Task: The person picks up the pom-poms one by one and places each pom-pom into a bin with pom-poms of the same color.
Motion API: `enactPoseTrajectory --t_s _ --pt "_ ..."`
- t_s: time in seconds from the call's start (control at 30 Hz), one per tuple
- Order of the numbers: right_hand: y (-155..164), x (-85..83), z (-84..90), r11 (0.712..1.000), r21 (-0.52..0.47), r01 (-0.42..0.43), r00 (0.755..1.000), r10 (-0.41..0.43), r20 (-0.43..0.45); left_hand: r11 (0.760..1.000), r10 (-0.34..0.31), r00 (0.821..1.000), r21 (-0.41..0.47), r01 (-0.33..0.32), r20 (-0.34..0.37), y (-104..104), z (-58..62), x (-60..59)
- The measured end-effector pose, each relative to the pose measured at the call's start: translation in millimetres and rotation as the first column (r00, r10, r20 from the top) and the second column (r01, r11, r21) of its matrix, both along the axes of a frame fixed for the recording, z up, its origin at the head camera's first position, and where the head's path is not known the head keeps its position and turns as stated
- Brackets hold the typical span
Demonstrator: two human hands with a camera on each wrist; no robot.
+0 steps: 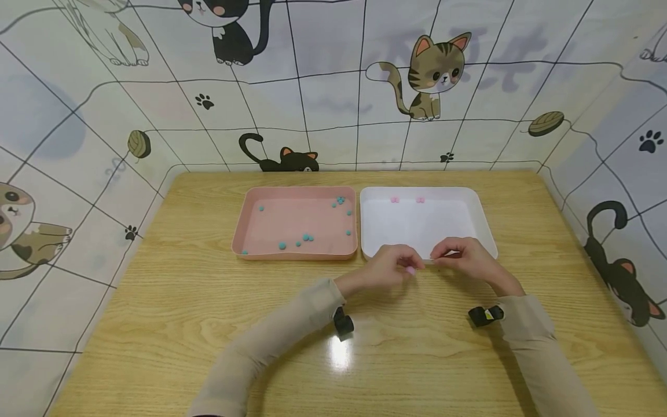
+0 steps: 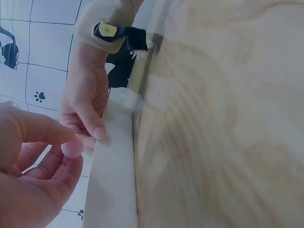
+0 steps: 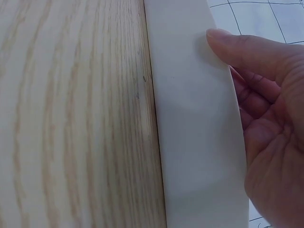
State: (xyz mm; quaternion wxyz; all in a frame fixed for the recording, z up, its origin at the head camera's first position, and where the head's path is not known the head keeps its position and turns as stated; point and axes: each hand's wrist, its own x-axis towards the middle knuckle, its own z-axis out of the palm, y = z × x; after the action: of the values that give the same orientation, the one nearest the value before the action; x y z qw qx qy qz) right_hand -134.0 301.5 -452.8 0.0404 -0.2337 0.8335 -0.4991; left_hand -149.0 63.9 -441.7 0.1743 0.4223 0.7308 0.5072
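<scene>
A small round pink ball (image 2: 72, 147), smooth like modelling clay, is pinched between the thumb and fingers of my left hand (image 1: 392, 267), just in front of the white tray (image 1: 424, 223). My right hand (image 1: 466, 259) grips the front rim of that tray. In the right wrist view its thumb (image 3: 223, 45) lies against the outer wall, while the other fingers are over the rim and partly hidden. Two small pink pieces (image 1: 395, 200) sit apart near the tray's back wall.
Left of the white tray stands a pink tray (image 1: 299, 255) with several small teal balls (image 1: 282, 245) scattered inside. Both trays rest side by side on a wooden table (image 1: 208, 324). Cat-patterned cloth (image 1: 333, 92) rises behind and at the sides.
</scene>
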Motion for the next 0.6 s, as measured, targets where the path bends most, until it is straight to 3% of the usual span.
enactPoseTrajectory --t_s 0.6 --pt "2 -1.4 -1.0 1.000 0.002 -0.010 1.000 0.010 -0.018 0.988 0.109 0.994 0.103 -0.110 0.020 15 18.6 -39.6"
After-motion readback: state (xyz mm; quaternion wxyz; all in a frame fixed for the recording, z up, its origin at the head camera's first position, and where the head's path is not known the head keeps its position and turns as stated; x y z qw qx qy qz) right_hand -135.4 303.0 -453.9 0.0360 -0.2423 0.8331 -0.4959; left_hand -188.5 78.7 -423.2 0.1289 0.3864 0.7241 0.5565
